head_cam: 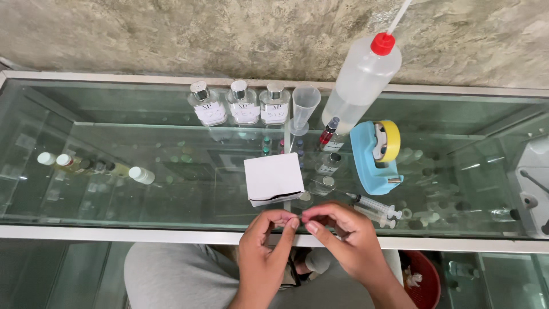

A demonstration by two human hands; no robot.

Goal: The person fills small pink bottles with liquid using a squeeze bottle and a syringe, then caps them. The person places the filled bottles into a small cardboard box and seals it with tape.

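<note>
Glass-topped display counter [143, 194] with a pale metal frame, set against a rough plastered wall. At the front edge, the left hand [264, 252] and right hand [349, 240] meet, thumbs and forefingers pinched narrow and tips almost touching; whether anything small is gripped between them cannot be told. Just behind the fingertips stands a small white carton [273, 178], plain-sided, flap slightly open at its lower edge. Back row, near the wall: three squat clear bottles [243, 104] with silver caps and white rectangular labels, side by side; a clear measuring cup [304, 107]; a tilted squeeze bottle [361, 83] with red cap and white tube. Right of the carton: a blue tape dispenser [372, 154] with a yellow roll, two syringes [374, 207] near the right hand, and small vials [329, 150]. Open glass lies to the carton's left. A red bin [423, 280] sits below the counter.
</note>
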